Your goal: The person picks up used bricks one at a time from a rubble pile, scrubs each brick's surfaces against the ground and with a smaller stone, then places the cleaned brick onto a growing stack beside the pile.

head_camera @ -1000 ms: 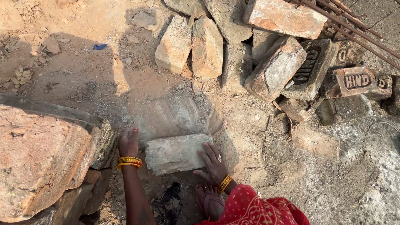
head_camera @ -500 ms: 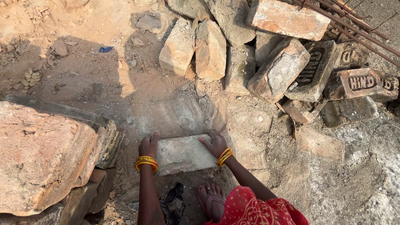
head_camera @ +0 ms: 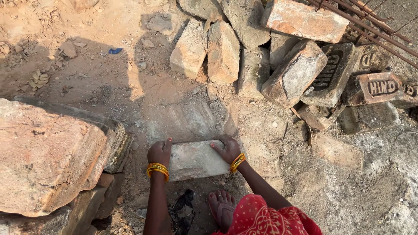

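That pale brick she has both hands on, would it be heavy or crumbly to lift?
The brick is probably heavy and stiff: the left hand and right hand grip opposite ends. Its dusty, mortar-crusted face likely sheds grit. Flat-sided, it shouldn't roll.

A heap of mortar-crusted old bricks [head_camera: 244, 52] lies along the far edge of the dusty ground [head_camera: 109, 82]. Rusty steel rods [head_camera: 370, 26] cross its far right corner. A large reddish stone block [head_camera: 43, 156] fills the left edge, beside a blue scrap [head_camera: 115, 51].

No pkgs, labels, signs or screens here. Closest: raised stamped marks on reddish bricks [head_camera: 379, 88], upper right of pile.
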